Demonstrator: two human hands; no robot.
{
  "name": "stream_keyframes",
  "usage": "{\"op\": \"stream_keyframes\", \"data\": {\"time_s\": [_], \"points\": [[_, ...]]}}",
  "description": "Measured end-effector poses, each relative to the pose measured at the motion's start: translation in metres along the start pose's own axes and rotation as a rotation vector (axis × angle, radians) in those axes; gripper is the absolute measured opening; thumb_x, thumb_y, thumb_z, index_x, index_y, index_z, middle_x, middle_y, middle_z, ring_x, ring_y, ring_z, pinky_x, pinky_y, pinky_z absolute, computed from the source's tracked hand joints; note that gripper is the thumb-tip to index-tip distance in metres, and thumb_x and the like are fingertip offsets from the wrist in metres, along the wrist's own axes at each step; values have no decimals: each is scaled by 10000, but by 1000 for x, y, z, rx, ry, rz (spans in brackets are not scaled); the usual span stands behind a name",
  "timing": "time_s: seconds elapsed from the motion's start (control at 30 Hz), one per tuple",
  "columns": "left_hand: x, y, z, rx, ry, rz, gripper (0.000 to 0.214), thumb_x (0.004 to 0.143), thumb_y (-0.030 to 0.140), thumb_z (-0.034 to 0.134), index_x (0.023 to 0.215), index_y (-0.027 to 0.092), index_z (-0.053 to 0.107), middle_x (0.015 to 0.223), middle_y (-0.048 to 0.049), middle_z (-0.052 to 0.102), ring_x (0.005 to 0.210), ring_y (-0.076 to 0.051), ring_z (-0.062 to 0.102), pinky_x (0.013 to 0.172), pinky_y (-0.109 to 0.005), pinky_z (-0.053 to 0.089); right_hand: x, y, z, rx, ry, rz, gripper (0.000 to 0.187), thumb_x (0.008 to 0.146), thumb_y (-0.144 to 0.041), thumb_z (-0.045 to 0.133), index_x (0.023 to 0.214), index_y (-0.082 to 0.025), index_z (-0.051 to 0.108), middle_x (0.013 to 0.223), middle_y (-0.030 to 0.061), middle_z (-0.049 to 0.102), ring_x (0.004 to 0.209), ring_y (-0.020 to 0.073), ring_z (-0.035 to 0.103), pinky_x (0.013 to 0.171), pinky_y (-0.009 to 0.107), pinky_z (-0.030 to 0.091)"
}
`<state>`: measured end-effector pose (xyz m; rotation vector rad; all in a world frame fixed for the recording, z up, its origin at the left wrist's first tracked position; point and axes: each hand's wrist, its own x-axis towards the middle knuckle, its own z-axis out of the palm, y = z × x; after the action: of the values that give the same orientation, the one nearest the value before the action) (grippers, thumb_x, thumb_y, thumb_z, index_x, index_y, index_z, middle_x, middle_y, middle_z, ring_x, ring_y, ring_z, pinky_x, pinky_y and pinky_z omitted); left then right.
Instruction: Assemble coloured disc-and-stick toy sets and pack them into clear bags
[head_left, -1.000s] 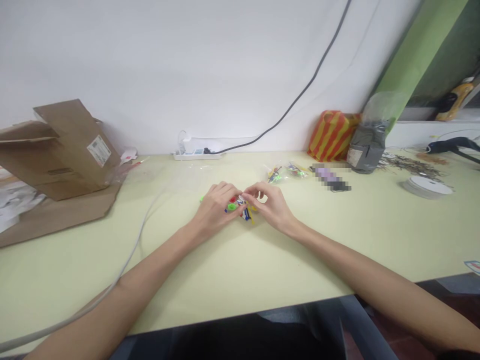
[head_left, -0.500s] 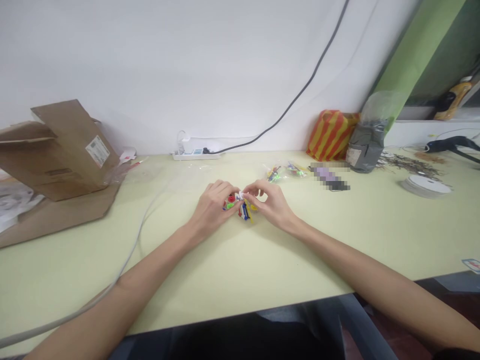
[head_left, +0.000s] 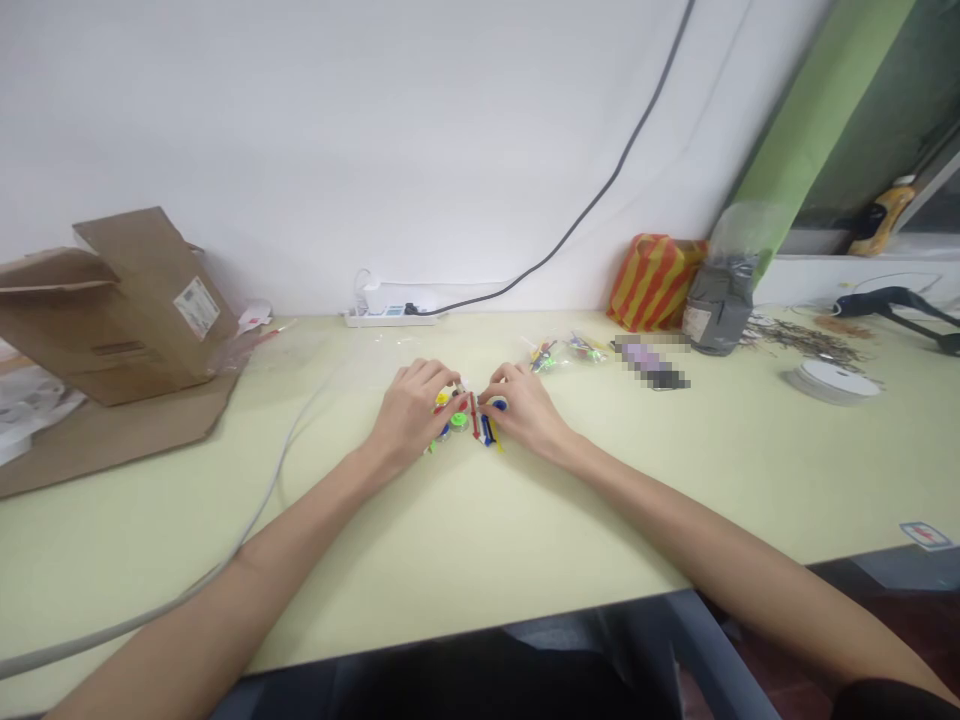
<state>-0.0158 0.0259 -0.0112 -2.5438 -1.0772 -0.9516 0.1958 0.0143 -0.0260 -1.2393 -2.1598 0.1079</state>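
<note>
Small bright plastic pieces (head_left: 465, 420) in red, green, blue and yellow, loosely clustered on the pale green tabletop (head_left: 360, 560), directly between both hands; left hand (head_left: 412, 415) curled over the cluster's left side; right hand (head_left: 523, 410) curled over its right side, just beside the left; grip of each hand closed in around the pieces, fingers bent downward, though clamped or merely touching impossible to tell at this size; beyond the right hand, two clear plastic bags (head_left: 544, 355) of similar colored pieces; next to those, a blurred, pixelated item (head_left: 651, 362); farther back, a red-and-yellow striped bag (head_left: 652, 283) and a grey package (head_left: 716, 308) against the wall; at far right, a white spool (head_left: 831, 383); at far left, a flattened cardboard box (head_left: 127, 310); along the wall, a white power strip (head_left: 386, 318); left of the left hand, a grey cable (head_left: 277, 470) across the tabletop.
</note>
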Motion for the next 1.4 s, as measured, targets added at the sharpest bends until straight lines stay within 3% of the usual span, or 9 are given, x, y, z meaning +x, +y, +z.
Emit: {"op": "stream_keyframes", "data": {"time_s": [0.2,0.57,0.8,1.03,1.17,1.3,1.4], "points": [[-1,0,0,-19,-12,6,171,937,280,604,1079,196,650,1025,-67,672,1007,-244,576,863,-379,428,4,-3,4,-84,-31,-8,145,923,-294,678,857,-214,779,1016,82,612,1005,244,477,873,375,383],[-1,3,-1,-33,3,-12,174,931,278,614,1082,198,648,1024,-64,675,1009,-240,577,866,-376,428,4,-1,8,-42,-30,-58,94,898,-253,708,834,-214,765,955,76,626,954,238,481,848,377,391],[0,6,-2,-46,31,-20,156,944,294,600,1058,193,633,996,-58,671,980,-234,568,840,-359,422,-3,-1,-21,103,111,-170,89,924,-205,650,857,-197,707,964,78,635,935,230,536,877,398,434],[0,11,-4,-99,33,-8,183,964,316,579,1087,196,640,974,-53,667,963,-225,559,842,-356,419,-14,-2,-41,221,231,-256,106,987,-203,485,944,-226,579,1209,84,650,1254,258,510,1081,459,356],[0,16,-5,-184,19,-38,192,968,337,570,1087,209,648,942,-48,656,937,-216,556,854,-358,423,-15,-4,-37,371,219,-145,155,1021,-272,404,949,-216,530,961,71,622,972,223,571,895,383,437],[0,21,-5,-320,8,-77,176,967,315,559,1091,216,634,919,-37,650,914,-205,569,854,-353,438,-13,-5,-31,561,235,-5,216,1005,-395,454,885,-219,489,829,22,524,789,180,490,736,317,414],[-1,24,-4,-428,4,-119,172,957,303,572,1097,217,621,947,-34,652,924,-198,592,874,-351,454,-10,-6,-27,793,174,58,313,956,-507,536,839,-219,496,745,-7,472,704,156,454,657,289,386]]}}
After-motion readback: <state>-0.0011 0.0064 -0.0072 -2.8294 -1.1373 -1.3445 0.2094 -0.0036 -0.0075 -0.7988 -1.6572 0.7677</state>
